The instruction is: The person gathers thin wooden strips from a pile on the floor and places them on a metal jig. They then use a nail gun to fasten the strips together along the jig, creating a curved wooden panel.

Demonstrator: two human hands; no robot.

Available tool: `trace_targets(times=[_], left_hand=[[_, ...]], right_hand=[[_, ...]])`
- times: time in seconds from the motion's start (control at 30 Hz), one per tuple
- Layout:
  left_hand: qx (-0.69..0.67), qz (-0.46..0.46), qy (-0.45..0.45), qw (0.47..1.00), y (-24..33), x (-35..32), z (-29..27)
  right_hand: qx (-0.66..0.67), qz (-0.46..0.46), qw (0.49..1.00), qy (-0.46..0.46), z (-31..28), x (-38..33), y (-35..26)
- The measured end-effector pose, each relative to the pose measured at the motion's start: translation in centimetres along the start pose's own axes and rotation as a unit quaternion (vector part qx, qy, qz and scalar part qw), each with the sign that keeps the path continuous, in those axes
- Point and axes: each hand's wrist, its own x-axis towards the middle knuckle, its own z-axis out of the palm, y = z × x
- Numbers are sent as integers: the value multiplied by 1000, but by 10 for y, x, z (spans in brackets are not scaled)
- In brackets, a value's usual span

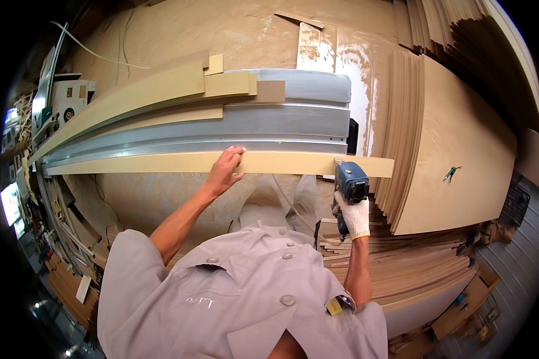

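A long, pale wooden strip lies along the near edge of a grey metal bench, its right end jutting past the metal. My bare left hand grips the strip near its middle, fingers over the top and thumb at the near edge. My right hand, in a white knit glove, is closed around a blue hand-held power tool with a black end. The tool's front meets the strip close to its right end. Its exact kind and working tip cannot be made out.
Several pale boards lie across the metal bench. At right stands a tall stack of panels with small green-handled pliers on top. More thin boards are piled at lower right. A thin hose hangs near my legs.
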Motion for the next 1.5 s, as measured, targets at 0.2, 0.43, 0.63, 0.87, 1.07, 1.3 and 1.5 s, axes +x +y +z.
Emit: trace_targets(times=[0.2,0.43,0.63,0.87,1.07,1.3,1.5], left_hand=[[4,-9,-1,1000,5,2,0],[18,-10,-7,1000,5,1,0],[13,-4,-6,1000,5,-2,0],[-11,12,4,1000,2,-3,-1],[-29,25,18,999,-4,-4,2],[-33,43,40,998,-7,-7,4],[-42,35,37,998,-6,-7,3]], right_hand=[[16,-48,998,36,-33,13,26],[59,13,996,64,-69,15,16],[105,10,992,72,-92,16,-2],[132,33,990,33,-54,-1,3],[68,-15,997,-24,8,-24,36],[135,-4,983,125,-23,-12,-11],[234,52,961,134,-74,17,-20]])
